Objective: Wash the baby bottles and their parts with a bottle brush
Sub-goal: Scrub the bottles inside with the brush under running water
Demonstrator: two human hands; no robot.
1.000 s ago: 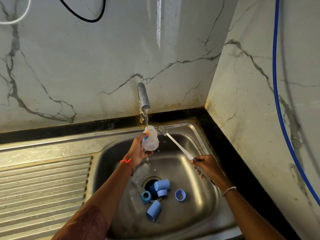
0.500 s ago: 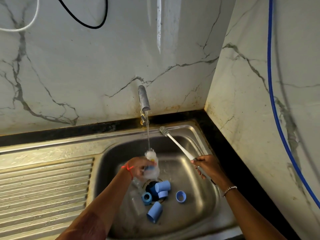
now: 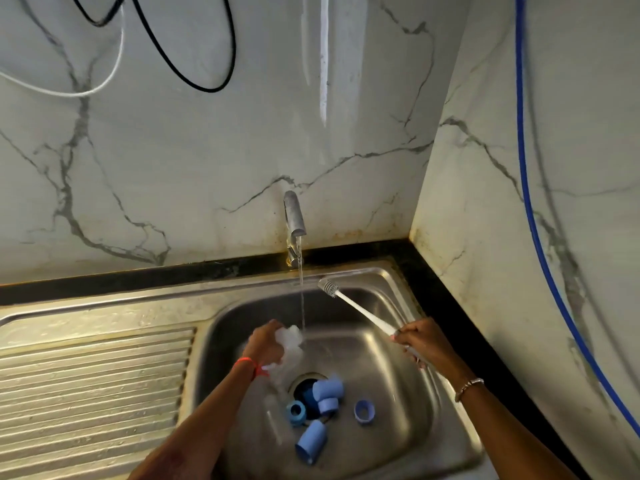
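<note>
Standing at a steel sink (image 3: 381, 276), a person holds both hands over the basin beneath a running tap (image 3: 294, 216). The left hand (image 3: 264, 344) has its fingers curled round a clear baby bottle (image 3: 290, 341), held just left of the thin stream of water (image 3: 302, 299). The bottle is blurred, so its mouth and which way it tips cannot be made out.

The right hand (image 3: 420, 342) is wrapped round the lower handle of a white bottle brush (image 3: 360, 315), and the handle's end is hidden inside the fist. The brush slants up and away from that hand, its grey bristle head near the basin's back rim, apart from the bottle.

Below and between the hands, around the drain, lie blue caps (image 3: 311, 441) and blue rings (image 3: 363, 412); some overlap, so their count is unsure. Under the left forearm a clear shape (image 3: 277, 415) lies in the basin, too faint to name. Beyond the left arm runs a ribbed draining board (image 3: 93, 375). Both arms are cut off at the bottom edge.
</note>
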